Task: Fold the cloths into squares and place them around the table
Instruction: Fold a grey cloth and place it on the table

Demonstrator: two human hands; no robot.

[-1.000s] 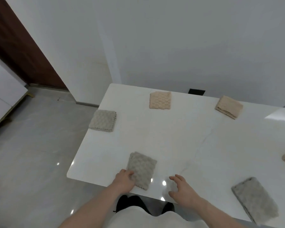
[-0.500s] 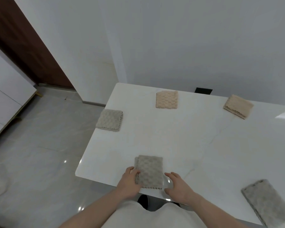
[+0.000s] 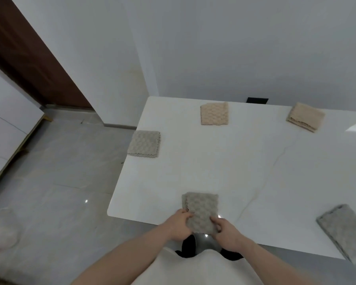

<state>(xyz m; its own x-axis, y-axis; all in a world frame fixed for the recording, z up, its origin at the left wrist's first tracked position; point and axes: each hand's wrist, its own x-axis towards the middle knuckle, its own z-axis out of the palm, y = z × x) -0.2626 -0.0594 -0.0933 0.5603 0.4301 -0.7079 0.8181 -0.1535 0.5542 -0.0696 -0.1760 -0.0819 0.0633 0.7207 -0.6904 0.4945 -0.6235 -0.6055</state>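
Note:
A folded grey cloth (image 3: 201, 208) lies at the near edge of the white table (image 3: 224, 165). My left hand (image 3: 178, 225) grips its near left corner, and my right hand (image 3: 226, 230) grips its near right corner. Another grey square (image 3: 144, 143) sits at the table's left edge. Two beige folded cloths lie along the far side, one (image 3: 214, 113) in the middle and one (image 3: 305, 116) further right. A grey cloth folded into a long rectangle (image 3: 346, 230) lies at the near right.
The table stands against a white wall (image 3: 234, 48). Grey tiled floor (image 3: 56, 171) spreads to the left, with a brown door (image 3: 29, 58) and white cabinets (image 3: 6, 128) beyond. A clear plastic bag (image 3: 2, 231) lies on the floor.
The near grey cloth was turned square to the table edge and pulled closer. My right hand moved in from the bare table and took hold of the cloth's right corner.

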